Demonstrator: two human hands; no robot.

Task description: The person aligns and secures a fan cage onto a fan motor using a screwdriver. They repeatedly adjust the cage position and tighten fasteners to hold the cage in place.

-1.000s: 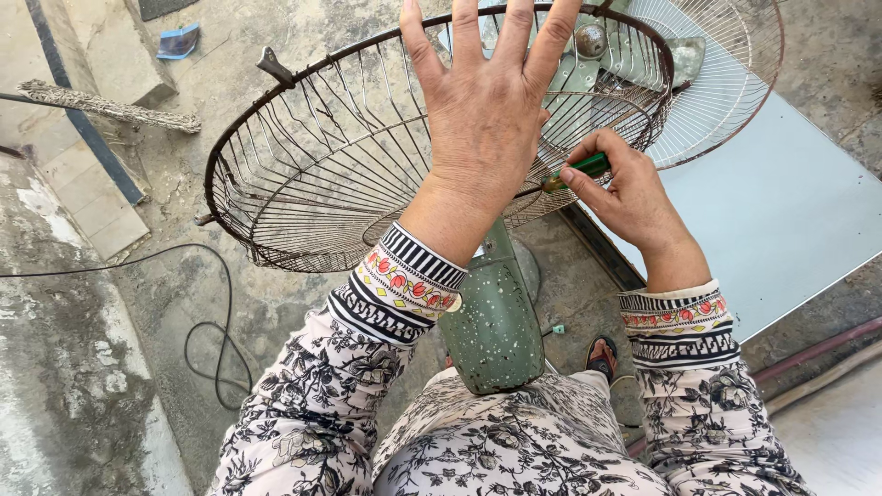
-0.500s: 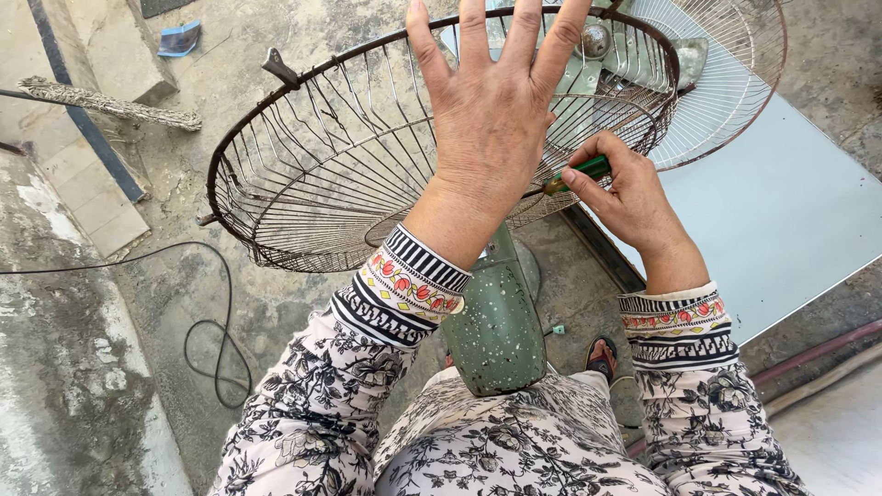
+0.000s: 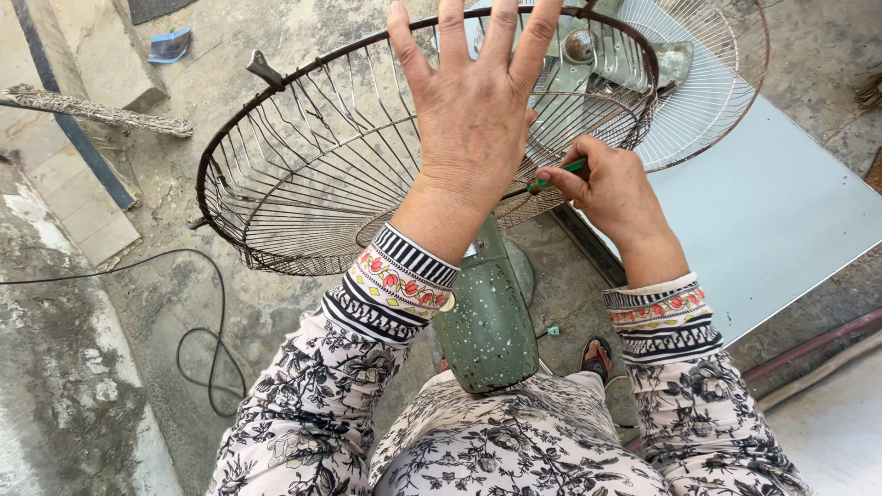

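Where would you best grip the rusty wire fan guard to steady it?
By its thick outer rim on the open left side, from above: the rusty wire fan guard lies tilted, that rim is bare there, and the thin wires would flex.

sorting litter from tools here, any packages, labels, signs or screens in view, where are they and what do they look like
Small packet or wrapper: on the concrete ground at top left, beyond the rusty fan guard; flat, crumpled, blue with white patches.
No signs, screens or other labels show.
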